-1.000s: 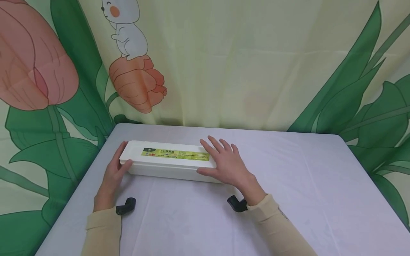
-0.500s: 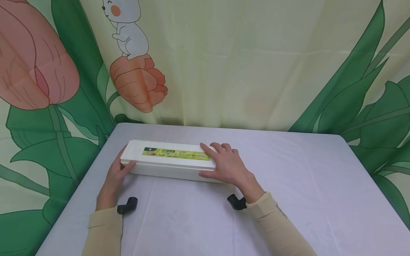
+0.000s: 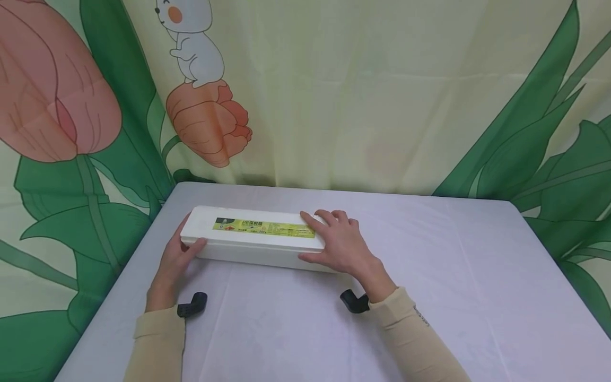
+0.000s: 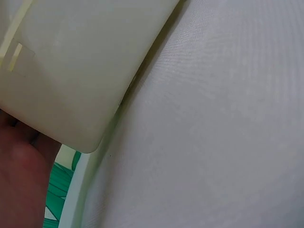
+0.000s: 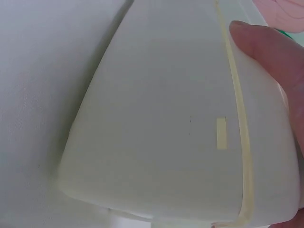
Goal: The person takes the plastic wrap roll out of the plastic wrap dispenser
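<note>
A long white cling film box [image 3: 267, 254] with a yellow-green printed label [image 3: 264, 227] on its lid lies on the left half of the table. My left hand [image 3: 173, 260] grips its left end, thumb on the front edge and the other fingers at the far side, mostly hidden. Over the right end, my right hand [image 3: 341, 244] holds the lid, with its thumb at the front and bent fingers across the top. The right wrist view shows the thumb [image 5: 266, 50] pressed on the lid above the seam. In the left wrist view the palm side [image 4: 23, 175] meets the box's end.
A white cloth [image 3: 429, 265] covers the table. Behind it hangs a curtain [image 3: 358, 106] printed with tulips, leaves and a small white animal. Black wrist camera mounts [image 3: 192, 305] stick out from both sleeves.
My right hand's spread fingers have bent down onto the box's lid. The left thumb has slid slightly right along the front edge. The box stays nearly in place.
</note>
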`<state>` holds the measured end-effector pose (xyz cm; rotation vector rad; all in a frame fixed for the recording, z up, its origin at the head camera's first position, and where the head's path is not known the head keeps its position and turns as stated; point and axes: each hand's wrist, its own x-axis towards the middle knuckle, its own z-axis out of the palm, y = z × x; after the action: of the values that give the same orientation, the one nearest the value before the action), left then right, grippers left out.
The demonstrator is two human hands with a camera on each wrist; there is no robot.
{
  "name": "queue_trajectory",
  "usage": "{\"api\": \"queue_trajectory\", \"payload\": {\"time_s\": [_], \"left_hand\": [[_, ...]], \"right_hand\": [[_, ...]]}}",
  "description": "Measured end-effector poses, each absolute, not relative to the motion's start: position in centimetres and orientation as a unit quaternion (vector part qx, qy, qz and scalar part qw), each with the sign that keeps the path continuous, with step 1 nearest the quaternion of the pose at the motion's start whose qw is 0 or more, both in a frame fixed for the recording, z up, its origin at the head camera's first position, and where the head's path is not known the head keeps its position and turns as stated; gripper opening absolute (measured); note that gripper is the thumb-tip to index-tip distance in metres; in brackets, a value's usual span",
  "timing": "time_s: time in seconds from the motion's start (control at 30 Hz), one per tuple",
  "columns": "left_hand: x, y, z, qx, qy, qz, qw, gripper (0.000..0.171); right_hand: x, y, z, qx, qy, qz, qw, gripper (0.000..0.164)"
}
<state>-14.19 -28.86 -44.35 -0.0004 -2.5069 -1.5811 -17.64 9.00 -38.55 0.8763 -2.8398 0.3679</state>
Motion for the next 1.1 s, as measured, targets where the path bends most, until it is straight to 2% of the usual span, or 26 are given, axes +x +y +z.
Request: {"api": "queue_trajectory", "payload": {"time_s": [0.27, 0.77, 1.1], "left_hand": [[-14.6, -28.6, -44.4, -0.024, -0.846, -0.522, 0.102, 0.081], [-15.2, -27.5, -44.1, 0.037, -0.888, -0.448, 0.098, 0.081], [-15.5, -27.2, -44.0, -0.001, -0.904, -0.403, 0.140, 0.068]], "right_hand": [[-17.5, 10.9, -38.2, 0.267, -0.949, 0.150, 0.072, 0.087], [-15.7, 19.0, -37.6, 0.186, -0.962, 0.181, 0.084, 0.089], [-13.1, 23.3, -38.3, 0.147, -0.964, 0.191, 0.108, 0.088]]}}
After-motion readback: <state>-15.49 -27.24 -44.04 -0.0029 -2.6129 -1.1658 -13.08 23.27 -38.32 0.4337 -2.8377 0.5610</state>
